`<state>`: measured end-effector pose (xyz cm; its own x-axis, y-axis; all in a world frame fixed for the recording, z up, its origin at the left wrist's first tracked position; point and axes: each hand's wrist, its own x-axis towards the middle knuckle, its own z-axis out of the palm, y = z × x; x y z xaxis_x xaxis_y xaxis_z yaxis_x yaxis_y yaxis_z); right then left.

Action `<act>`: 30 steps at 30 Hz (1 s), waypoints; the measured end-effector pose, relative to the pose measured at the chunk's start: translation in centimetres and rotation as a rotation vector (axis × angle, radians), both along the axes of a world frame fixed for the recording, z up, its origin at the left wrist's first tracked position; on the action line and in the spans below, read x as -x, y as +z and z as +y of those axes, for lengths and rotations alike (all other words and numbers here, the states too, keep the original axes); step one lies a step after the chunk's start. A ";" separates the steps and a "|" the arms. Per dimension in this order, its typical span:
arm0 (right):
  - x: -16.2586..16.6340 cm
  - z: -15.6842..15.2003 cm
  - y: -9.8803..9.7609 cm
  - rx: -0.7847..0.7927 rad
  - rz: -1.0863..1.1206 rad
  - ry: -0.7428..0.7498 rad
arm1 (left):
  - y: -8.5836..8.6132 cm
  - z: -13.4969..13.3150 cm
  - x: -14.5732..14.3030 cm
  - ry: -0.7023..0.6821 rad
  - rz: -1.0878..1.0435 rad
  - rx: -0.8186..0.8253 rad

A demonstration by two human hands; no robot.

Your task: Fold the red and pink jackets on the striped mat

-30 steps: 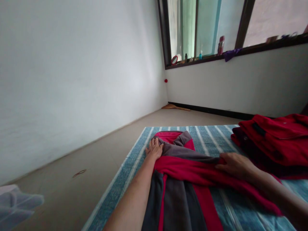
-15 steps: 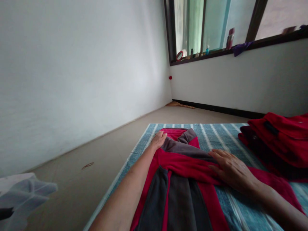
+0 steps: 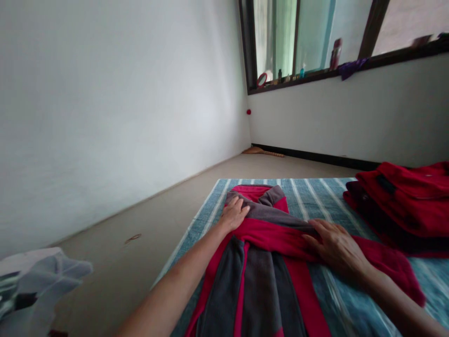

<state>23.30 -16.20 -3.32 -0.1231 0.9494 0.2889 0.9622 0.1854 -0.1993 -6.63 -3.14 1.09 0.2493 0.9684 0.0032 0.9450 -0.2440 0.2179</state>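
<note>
A red and grey garment (image 3: 259, 276) lies spread on a blue striped mat (image 3: 315, 201) on the floor. One red sleeve is folded across its chest. My left hand (image 3: 234, 214) rests flat on the garment's left shoulder near the collar, fingers stretched out. My right hand (image 3: 336, 247) lies flat on the folded red sleeve, fingers spread. Neither hand grips anything.
A pile of folded red clothes (image 3: 403, 201) sits on the mat at the right. Pale crumpled cloth (image 3: 35, 285) lies at the lower left on the bare floor (image 3: 140, 234). A window sill (image 3: 315, 75) holds small bottles; a broom (image 3: 261, 151) lies in the far corner.
My left hand slid from the mat's edge onto the garment's shoulder. My right hand went from pinching the sleeve to lying flat on it, then stayed there.
</note>
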 end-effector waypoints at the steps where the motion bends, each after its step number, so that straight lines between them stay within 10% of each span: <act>1: -0.9 -0.6 0.3 0.007 -0.003 -0.062 | 0.0 -1.3 0.2 -0.032 -0.002 -0.003; 9: -8.5 -3.5 0.3 0.419 0.201 -0.406 | -1.1 -6.4 0.9 -0.114 0.017 0.234; 21: -10.4 -6.3 1.3 0.375 0.151 -0.504 | 0.5 -3.7 0.9 -0.153 0.071 0.287; 25: -9.6 -8.0 0.8 0.279 0.709 -0.489 | 0.9 -3.6 0.8 -0.167 0.072 0.303; 30: -8.7 -9.1 6.2 -0.047 1.361 -0.414 | 2.0 -3.3 0.5 -0.204 0.141 0.362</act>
